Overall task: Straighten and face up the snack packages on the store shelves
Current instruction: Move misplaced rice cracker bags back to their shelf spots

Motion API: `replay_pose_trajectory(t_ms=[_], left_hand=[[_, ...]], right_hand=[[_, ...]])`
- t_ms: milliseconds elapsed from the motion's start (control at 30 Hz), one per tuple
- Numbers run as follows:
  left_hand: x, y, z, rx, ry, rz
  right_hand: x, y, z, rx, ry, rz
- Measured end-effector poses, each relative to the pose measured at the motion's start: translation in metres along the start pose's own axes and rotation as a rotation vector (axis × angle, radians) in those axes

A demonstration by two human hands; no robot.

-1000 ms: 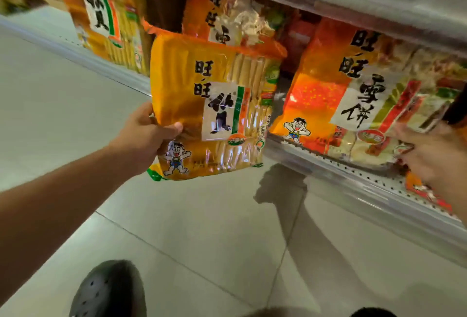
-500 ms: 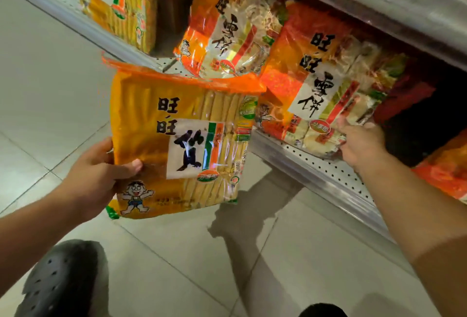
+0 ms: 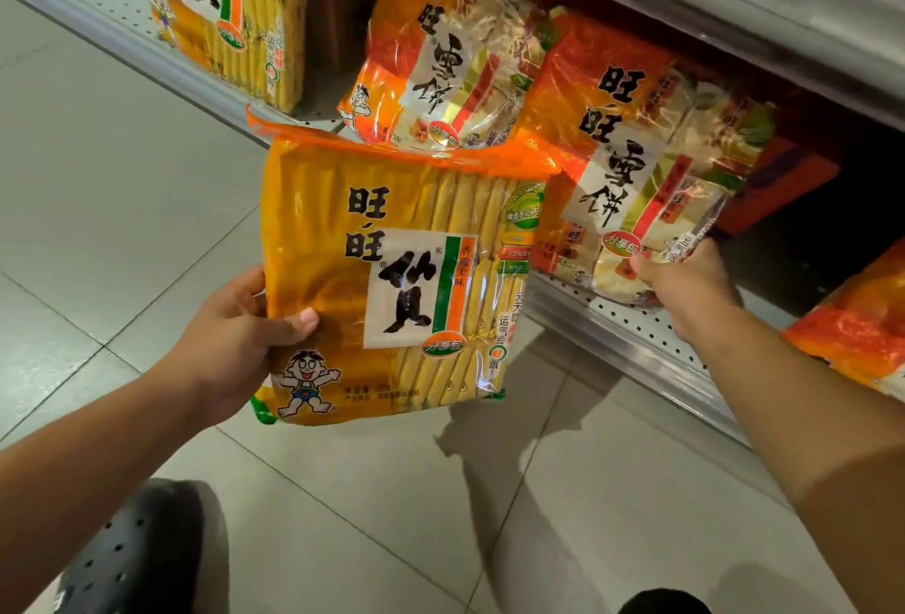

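The yellow snack bag [image 3: 392, 270] is held out in front of the shelf [image 3: 631, 329], off it and above the tiled floor [image 3: 122, 221], with its printed face toward the camera and its orange top seal uppermost. The left hand [image 3: 235, 344] grasps it at the lower left edge, thumb pressed flat across the front and the other fingers hidden behind the bag; the forearm reaches in from the lower left.

The right hand [image 3: 685, 285] stretches to the shelf with the arm nearly straight and pinches the bottom edge of an orange snack bag [image 3: 631, 162], which leans tilted on the perforated shelf. Just to its left a second orange bag [image 3: 450, 50] stands tilted too, its lower part hidden behind the yellow bag's top seal. Farther left another yellow bag [image 3: 230, 10] stands upright on the shelf. At the right edge part of one more orange bag [image 3: 857, 324] shows.

A dark perforated shoe [image 3: 127, 559] is at the bottom left.
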State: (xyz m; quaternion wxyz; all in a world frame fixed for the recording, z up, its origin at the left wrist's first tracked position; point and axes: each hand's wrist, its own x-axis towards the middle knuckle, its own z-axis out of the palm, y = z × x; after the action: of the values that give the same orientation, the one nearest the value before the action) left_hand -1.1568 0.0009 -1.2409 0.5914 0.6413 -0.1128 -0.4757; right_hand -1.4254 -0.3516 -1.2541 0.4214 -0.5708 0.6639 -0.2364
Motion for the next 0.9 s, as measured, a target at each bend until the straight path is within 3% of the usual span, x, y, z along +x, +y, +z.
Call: replay_pose_trajectory(t_ms=[133,233,367,500,767,900], left_hand=[[0.006,0.003,0.004,-0.003,-0.041,-0.015],[0.001,0.014,0.008,-0.026,-0.1,-0.04],[-0.018,0.046,0.006,-0.046,-0.189,-0.097],[-0.059,0.095,-0.013,-0.063,-0.209,-0.171],[-0.169,0.208,-0.088,-0.081,-0.016,-0.309],[-0.192,0.251,-0.142,-0.107,0.193,-0.294]], right_hand=[[-0.045,0.004,0.002,-0.113,0.166,-0.142],[-0.101,0.004,0.011,0.021,-0.146,-0.212],[-0.166,-0.028,0.02,0.152,-0.457,0.012],[-0.21,-0.073,0.013,0.201,-0.548,0.059],[-0.293,-0.23,0.004,0.269,-0.709,0.212],[-0.333,-0.306,0.044,0.245,-0.76,0.186]])
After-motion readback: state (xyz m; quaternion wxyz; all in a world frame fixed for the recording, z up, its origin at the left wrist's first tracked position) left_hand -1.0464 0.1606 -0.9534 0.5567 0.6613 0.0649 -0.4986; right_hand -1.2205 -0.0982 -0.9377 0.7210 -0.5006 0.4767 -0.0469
